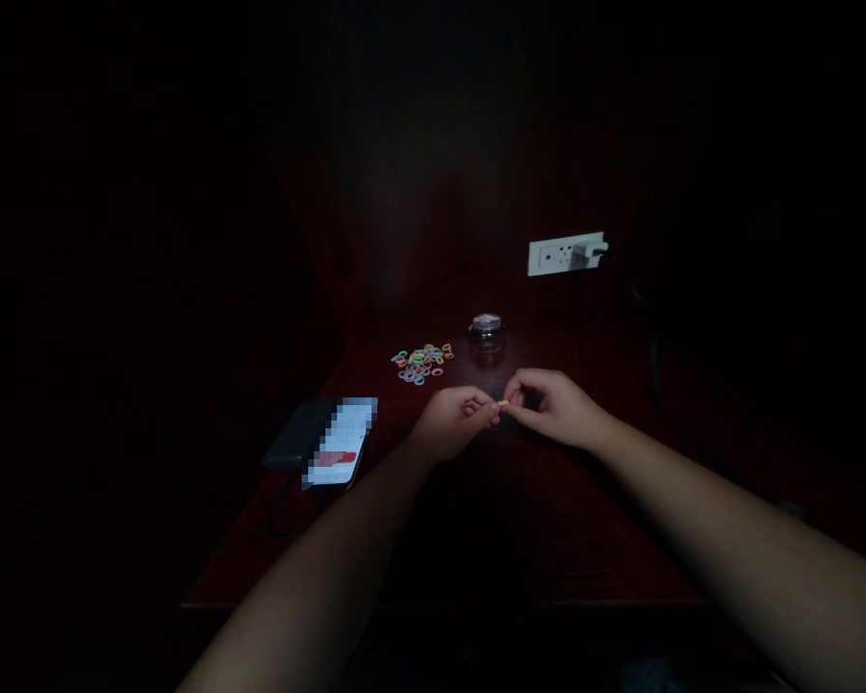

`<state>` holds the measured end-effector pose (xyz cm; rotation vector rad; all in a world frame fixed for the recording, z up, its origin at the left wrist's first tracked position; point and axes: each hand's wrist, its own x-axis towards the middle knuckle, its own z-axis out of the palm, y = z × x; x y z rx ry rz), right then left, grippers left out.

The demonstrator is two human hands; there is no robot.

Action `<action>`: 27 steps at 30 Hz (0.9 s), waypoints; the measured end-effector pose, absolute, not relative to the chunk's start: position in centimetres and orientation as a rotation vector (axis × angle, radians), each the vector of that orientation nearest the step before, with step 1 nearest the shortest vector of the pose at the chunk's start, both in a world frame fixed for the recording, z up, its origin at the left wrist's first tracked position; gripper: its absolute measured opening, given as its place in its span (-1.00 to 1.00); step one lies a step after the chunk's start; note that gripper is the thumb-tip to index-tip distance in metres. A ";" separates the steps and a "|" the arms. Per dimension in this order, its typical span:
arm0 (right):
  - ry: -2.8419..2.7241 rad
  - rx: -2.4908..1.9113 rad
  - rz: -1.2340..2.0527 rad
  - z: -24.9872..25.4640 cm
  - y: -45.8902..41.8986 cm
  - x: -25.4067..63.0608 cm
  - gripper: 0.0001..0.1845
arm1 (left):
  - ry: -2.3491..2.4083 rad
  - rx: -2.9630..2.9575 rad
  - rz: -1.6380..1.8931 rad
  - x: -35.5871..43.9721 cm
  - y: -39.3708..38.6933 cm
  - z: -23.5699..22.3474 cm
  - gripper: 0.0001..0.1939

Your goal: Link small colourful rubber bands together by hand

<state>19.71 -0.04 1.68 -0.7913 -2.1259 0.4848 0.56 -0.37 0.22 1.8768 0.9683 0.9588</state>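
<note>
Over the dark red table (541,520), my left hand (453,420) and my right hand (552,408) meet fingertip to fingertip. A small yellow band (503,403), which looks like a hair tie, is pinched between them, with the fingers of both hands closed on its ends. Just beyond my left hand lies a loose pile of small coloured hair ties (420,364) in pink, blue, green and yellow. Behind my hands stands a small clear round jar (486,337) with a lid. Its contents are too dark to make out.
At the left, a phone (343,443) with a lit screen rests against a dark box-shaped device (297,435), and a cable (278,515) loops below. A wall socket (564,254) holds a white plug; its black cord (655,371) runs down the right side.
</note>
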 end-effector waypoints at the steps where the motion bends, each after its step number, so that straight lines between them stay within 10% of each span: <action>1: -2.128 -0.789 0.505 1.7 0.0 19.8 -0.89 | 0.973 1.883 0.967 0.5 -0.3 0.2 -0.76; 27: -1.941 -0.822 0.912 1.3 1.5 20.8 -0.80 | 1.009 2.011 0.966 -0.1 -0.5 0.6 -0.75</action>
